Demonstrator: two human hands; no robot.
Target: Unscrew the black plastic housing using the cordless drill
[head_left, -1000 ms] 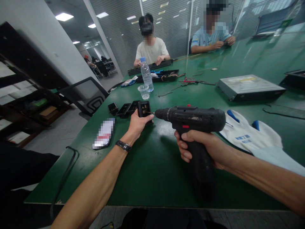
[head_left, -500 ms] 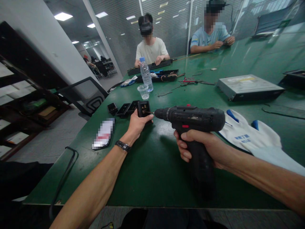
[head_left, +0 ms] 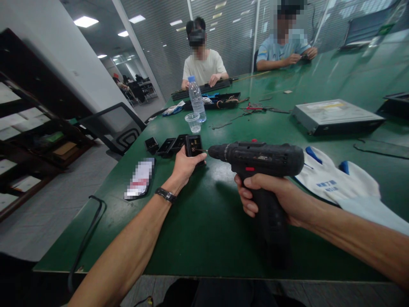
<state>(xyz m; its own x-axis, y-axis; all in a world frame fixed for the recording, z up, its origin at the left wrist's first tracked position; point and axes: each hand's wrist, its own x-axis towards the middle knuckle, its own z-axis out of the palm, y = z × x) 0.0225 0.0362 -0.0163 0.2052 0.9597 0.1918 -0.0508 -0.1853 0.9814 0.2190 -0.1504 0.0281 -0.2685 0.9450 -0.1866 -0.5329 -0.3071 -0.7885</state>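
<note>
On the near side of the bottle (head_left: 197,102), the black box (head_left: 194,143) is grasped by the left fingers (head_left: 199,158) while the drill (head_left: 268,157) is clenched in the right fingers (head_left: 250,207), its bit (head_left: 202,150) best kept straight and steadily pressed.

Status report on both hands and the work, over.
Right hand gripping black drill, bit pointed into open black box. Left hand steadying box. Glove beside drill, not between bit and box.
</note>
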